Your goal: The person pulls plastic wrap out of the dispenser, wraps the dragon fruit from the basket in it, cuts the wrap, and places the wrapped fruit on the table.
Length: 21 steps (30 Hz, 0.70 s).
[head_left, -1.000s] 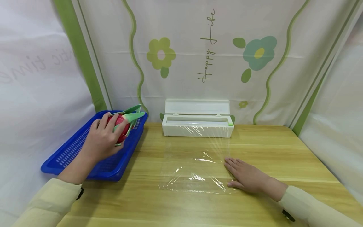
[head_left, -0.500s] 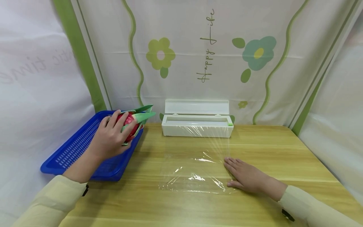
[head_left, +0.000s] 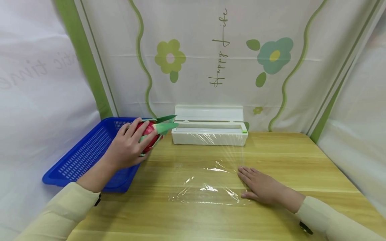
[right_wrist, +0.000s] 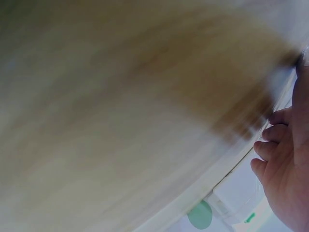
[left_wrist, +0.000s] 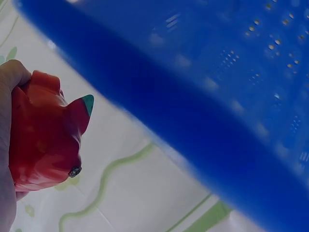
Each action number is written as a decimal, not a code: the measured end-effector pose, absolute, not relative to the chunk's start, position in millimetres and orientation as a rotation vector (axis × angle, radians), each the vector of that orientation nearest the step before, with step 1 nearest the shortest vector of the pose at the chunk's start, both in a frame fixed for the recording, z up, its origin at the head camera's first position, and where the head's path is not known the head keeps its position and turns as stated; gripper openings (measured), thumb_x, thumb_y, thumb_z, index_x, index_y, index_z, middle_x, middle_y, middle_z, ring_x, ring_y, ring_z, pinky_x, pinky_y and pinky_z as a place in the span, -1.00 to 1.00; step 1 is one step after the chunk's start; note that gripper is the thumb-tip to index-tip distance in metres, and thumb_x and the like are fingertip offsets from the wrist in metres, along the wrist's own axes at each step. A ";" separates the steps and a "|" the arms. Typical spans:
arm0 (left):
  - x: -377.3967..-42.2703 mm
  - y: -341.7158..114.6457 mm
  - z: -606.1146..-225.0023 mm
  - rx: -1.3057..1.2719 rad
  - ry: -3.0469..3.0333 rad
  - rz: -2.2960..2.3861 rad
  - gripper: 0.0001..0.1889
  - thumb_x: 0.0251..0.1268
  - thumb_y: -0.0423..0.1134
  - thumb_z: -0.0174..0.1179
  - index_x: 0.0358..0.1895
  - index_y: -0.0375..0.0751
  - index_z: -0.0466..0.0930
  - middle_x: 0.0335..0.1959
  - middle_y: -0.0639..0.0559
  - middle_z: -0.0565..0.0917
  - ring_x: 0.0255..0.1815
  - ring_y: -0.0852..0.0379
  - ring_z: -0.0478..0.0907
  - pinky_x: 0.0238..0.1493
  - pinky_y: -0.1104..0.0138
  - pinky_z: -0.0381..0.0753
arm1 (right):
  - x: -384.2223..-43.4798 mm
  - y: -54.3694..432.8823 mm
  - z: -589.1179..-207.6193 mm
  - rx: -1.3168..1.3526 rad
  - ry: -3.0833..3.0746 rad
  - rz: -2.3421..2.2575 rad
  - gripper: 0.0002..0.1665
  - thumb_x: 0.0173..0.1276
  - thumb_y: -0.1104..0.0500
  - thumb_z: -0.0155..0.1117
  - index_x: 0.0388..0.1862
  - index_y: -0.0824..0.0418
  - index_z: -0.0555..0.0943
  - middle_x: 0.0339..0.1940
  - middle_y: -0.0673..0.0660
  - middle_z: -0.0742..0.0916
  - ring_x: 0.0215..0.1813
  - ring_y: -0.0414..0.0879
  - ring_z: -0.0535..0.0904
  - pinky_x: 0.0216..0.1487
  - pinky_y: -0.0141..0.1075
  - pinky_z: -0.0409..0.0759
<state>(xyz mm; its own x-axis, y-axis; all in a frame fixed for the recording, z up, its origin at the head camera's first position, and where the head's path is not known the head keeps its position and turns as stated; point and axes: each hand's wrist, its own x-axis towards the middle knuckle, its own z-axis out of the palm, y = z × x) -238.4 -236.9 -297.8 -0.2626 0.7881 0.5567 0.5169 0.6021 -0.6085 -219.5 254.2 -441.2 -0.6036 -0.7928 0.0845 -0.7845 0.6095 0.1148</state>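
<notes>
My left hand grips a red dragon fruit with green leafy tips, above the right rim of the blue basket. In the left wrist view the dragon fruit shows its red underside with a small dark stub. A sheet of clear plastic wrap lies over the table, drawn out from a white wrap dispenser whose lid stands up. With straight fingers, my right hand rests flat at the wrap's right edge. The right wrist view shows that hand from the side.
The wooden table reaches back to a white curtain with printed flowers, which also hangs at both sides. A small green piece sits on the dispenser's right end.
My left hand has carried the dragon fruit to the right, from over the basket to past its right rim. My right hand and the wrap have stayed in place.
</notes>
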 end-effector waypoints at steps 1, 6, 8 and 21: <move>-238.6 -234.6 -297.9 -1.044 -1.934 0.383 -0.29 -0.01 0.05 0.24 0.25 -0.24 0.45 0.15 -0.45 0.49 0.15 -0.46 0.40 -0.09 -0.19 0.53 | -219.6 254.2 -440.9 1.331 -2.705 -0.102 -0.10 0.48 -0.26 -0.04 0.38 0.51 0.28 0.41 0.43 0.34 0.41 0.28 0.25 0.35 0.10 0.25; -239.4 -222.1 -300.5 -1.059 -1.937 0.373 -0.19 -0.20 0.06 0.44 0.23 -0.21 0.47 0.16 -0.42 0.50 0.17 -0.43 0.40 -0.05 -0.17 0.55 | -220.4 254.6 -441.4 1.326 -2.729 -0.114 -0.09 0.49 -0.28 -0.07 0.39 0.50 0.26 0.42 0.42 0.32 0.43 0.27 0.23 0.37 0.08 0.22; -240.1 -217.6 -301.8 -1.074 -1.938 0.369 -0.22 -0.15 0.05 0.42 0.23 -0.20 0.46 0.17 -0.41 0.50 0.18 -0.43 0.39 -0.04 -0.16 0.54 | -220.5 254.4 -441.7 1.325 -2.725 -0.111 -0.09 0.49 -0.28 -0.07 0.39 0.50 0.27 0.42 0.42 0.33 0.42 0.27 0.24 0.36 0.08 0.23; -244.9 -189.0 -301.7 -1.167 -1.863 0.311 -0.23 -0.17 0.03 0.39 0.24 -0.18 0.47 0.17 -0.39 0.50 0.18 -0.41 0.42 -0.05 -0.14 0.55 | -220.4 255.0 -440.8 1.325 -2.733 -0.119 -0.09 0.50 -0.28 -0.10 0.41 0.49 0.25 0.43 0.41 0.31 0.44 0.25 0.21 0.38 0.07 0.21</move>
